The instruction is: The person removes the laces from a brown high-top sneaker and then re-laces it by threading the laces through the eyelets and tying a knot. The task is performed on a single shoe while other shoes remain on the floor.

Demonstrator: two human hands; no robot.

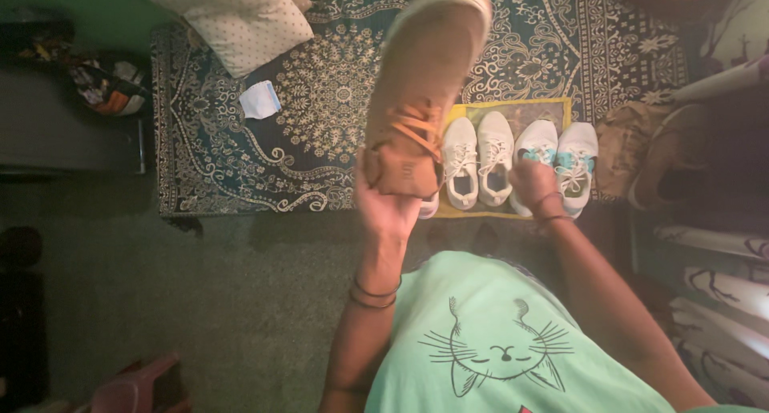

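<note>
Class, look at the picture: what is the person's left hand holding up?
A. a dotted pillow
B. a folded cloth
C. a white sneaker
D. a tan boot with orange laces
D: the left hand grips the heel of a tan boot with orange laces, raised above the rug.

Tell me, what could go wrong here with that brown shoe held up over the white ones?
The left hand grips the brown shoe only at its heel end, so the long toe end sticks out unsupported; it could tip or slip and drop onto the white shoes below. The right hand rests on the white and teal shoe; a nudge might knock the row crooked on the yellow mat.
</note>
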